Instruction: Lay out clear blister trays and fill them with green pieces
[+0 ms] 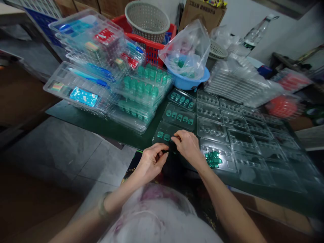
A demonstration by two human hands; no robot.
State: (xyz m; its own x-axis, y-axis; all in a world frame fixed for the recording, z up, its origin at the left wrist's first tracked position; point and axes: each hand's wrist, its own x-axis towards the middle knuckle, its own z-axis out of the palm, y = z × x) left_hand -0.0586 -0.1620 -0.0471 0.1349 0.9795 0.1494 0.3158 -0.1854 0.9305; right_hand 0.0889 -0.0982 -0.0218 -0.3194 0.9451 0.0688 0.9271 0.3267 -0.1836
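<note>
My left hand (152, 161) is curled at the near edge of a clear plastic blister tray (162, 130), its fingers pinched together on something I cannot make out. My right hand (186, 145) rests fingers-down on the same tray, pinching at a slot beside two small green pieces (163, 136). Two more trays (180, 116) behind it hold rows of the green pieces. A loose pile of green pieces (213, 159) lies on an empty tray just right of my right hand.
Stacks of filled clear trays (141, 91) and packaged sets (83, 96) stand at the left. A blue bowl (188, 82) with a plastic bag, a red basket (152, 50) and a grey basket (146, 20) are behind. Empty trays (243, 135) cover the green table to the right.
</note>
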